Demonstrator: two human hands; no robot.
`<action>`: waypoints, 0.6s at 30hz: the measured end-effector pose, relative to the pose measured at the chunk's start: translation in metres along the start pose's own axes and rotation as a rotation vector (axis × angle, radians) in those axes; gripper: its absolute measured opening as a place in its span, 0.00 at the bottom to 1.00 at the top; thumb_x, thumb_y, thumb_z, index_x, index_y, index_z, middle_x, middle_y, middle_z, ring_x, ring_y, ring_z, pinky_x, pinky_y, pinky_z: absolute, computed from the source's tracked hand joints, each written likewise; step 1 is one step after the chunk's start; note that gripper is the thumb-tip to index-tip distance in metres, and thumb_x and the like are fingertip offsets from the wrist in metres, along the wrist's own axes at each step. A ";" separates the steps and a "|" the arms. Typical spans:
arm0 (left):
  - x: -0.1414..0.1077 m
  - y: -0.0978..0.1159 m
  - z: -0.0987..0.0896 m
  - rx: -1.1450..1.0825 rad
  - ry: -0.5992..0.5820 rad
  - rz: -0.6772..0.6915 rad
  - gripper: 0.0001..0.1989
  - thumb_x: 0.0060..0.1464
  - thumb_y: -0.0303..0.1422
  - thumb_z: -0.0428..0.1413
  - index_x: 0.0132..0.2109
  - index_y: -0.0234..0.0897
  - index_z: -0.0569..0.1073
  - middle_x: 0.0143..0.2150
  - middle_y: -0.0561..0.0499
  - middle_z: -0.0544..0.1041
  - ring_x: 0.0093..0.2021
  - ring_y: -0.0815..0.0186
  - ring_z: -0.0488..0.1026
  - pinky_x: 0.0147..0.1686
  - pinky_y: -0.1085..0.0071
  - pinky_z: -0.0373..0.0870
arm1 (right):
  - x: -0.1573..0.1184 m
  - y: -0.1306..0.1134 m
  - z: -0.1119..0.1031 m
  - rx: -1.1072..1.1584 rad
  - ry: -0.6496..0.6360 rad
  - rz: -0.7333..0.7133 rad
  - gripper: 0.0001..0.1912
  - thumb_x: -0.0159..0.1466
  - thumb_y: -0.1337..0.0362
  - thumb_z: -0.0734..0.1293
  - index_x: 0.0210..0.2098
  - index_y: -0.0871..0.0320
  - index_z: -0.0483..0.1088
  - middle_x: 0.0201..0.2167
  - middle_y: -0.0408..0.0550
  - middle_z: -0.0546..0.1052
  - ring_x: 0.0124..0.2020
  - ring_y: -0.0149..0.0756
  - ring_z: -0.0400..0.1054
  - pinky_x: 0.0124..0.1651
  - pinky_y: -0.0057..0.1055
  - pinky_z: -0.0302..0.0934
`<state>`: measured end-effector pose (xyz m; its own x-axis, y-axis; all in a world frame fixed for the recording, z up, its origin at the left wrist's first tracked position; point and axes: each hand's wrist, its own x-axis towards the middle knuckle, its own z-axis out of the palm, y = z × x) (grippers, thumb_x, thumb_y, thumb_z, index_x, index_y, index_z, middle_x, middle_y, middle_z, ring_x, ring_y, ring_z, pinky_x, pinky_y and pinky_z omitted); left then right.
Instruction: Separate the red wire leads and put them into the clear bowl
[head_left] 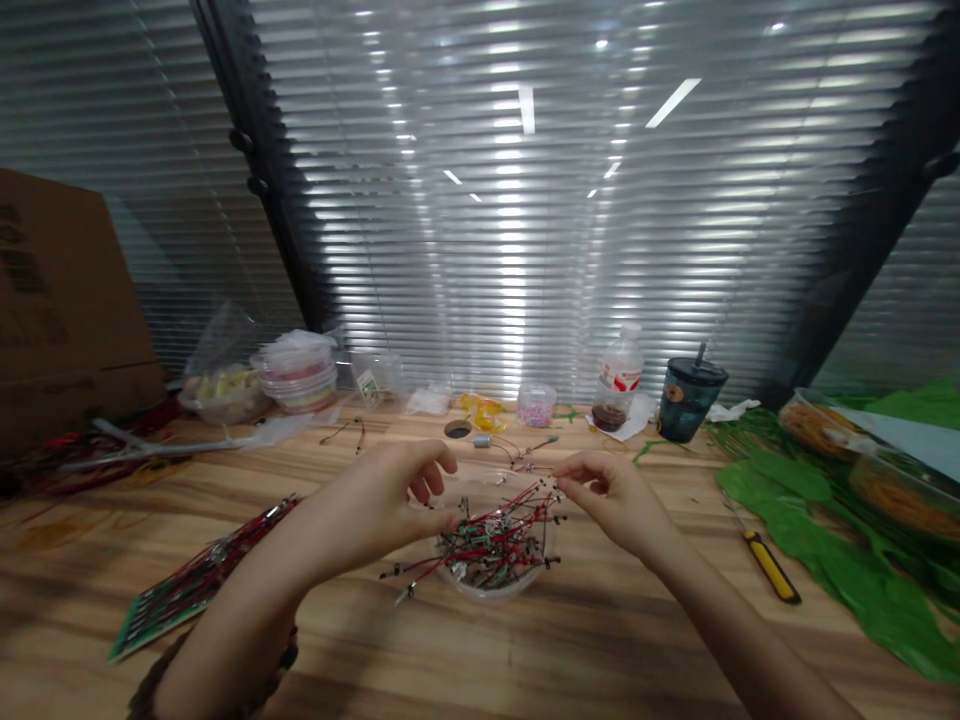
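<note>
A clear plastic bowl [491, 592] stands in the middle of the wooden table, heaped with short red and black wires [499, 540] that carry small connectors and parts. Several wire ends stick out over its rim. My left hand [409, 490] is at the bowl's left side, thumb reaching over the wires and the curled fingers apart from it. At the far right of the rim, my right hand [604, 490] pinches thumb and forefinger together on what looks like a wire end. The exact contact is small and partly hidden.
Left lies a green circuit board [165, 605] with wires. A yellow-handled screwdriver [772, 568] lies right, beside green sheeting [825, 560]. Behind the bowl are a small motor [481, 441], a bottle [621, 375], a dark cup [688, 400] and stacked containers [298, 375]. A cardboard box [67, 290] stands far left.
</note>
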<state>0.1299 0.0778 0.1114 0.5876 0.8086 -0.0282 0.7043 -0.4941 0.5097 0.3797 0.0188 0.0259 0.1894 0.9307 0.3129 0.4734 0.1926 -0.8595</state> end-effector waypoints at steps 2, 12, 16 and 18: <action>0.001 0.002 0.004 0.007 0.005 0.044 0.21 0.44 0.43 0.57 0.45 0.39 0.72 0.41 0.49 0.74 0.39 0.69 0.71 0.36 0.77 0.66 | -0.001 -0.006 -0.001 0.085 0.008 -0.006 0.06 0.55 0.64 0.68 0.31 0.58 0.76 0.31 0.49 0.78 0.31 0.37 0.70 0.32 0.31 0.61; 0.009 0.005 0.022 -0.004 -0.102 0.123 0.18 0.46 0.35 0.54 0.46 0.39 0.73 0.42 0.50 0.74 0.39 0.70 0.70 0.36 0.78 0.64 | -0.003 -0.010 0.008 0.571 0.090 0.228 0.13 0.49 0.60 0.75 0.30 0.61 0.74 0.24 0.45 0.77 0.26 0.27 0.68 0.31 0.24 0.60; 0.011 0.003 0.020 -0.010 -0.119 0.122 0.20 0.48 0.37 0.54 0.50 0.41 0.71 0.43 0.50 0.74 0.40 0.70 0.70 0.38 0.77 0.67 | -0.004 -0.010 0.012 0.806 0.069 0.335 0.16 0.48 0.59 0.76 0.32 0.62 0.73 0.26 0.45 0.78 0.28 0.28 0.71 0.34 0.24 0.62; 0.012 0.006 0.019 -0.082 -0.158 0.135 0.23 0.49 0.36 0.54 0.54 0.43 0.68 0.42 0.51 0.74 0.39 0.72 0.71 0.36 0.78 0.68 | -0.006 -0.014 0.013 0.857 0.048 0.345 0.17 0.47 0.59 0.76 0.32 0.62 0.72 0.27 0.46 0.78 0.30 0.30 0.72 0.37 0.26 0.64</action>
<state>0.1489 0.0779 0.0977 0.7342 0.6735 -0.0856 0.5837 -0.5618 0.5863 0.3606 0.0149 0.0312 0.2465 0.9690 -0.0161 -0.4106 0.0894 -0.9074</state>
